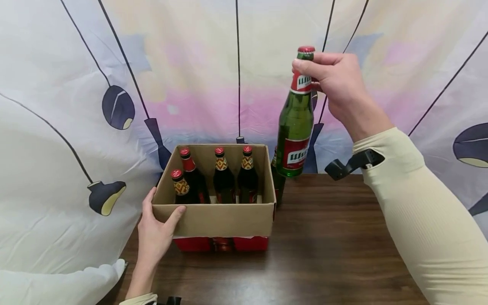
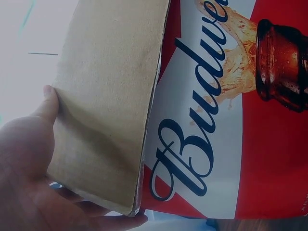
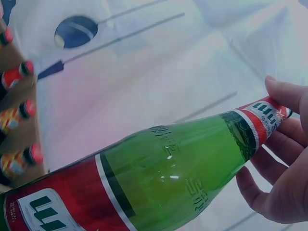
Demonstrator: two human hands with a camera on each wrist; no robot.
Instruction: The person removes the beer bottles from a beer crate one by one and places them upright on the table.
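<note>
My right hand [image 1: 341, 82] grips a green beer bottle [image 1: 295, 120] by its neck, up in the air to the right of a cardboard box [image 1: 225, 220]. Red labels and a red cap mark this bottle, which hangs nearly upright. On the box's near left corner is my left hand [image 1: 158, 235], thumb over the front flap and fingers along the left side. Several capped bottles [image 1: 224, 180] stand inside the box, their lower parts hidden by its front wall. The left wrist view shows the brown flap [image 2: 106, 106] folded out above the red and white printed side [image 2: 274, 159].
Another dark bottle [image 1: 279, 188] stands against the box's right side, partly hidden behind the held one. The box rests on a dark wooden table [image 1: 335, 250]. A patterned cloth [image 1: 198, 72] hangs behind, and white fabric [image 1: 61, 284] lies at the left.
</note>
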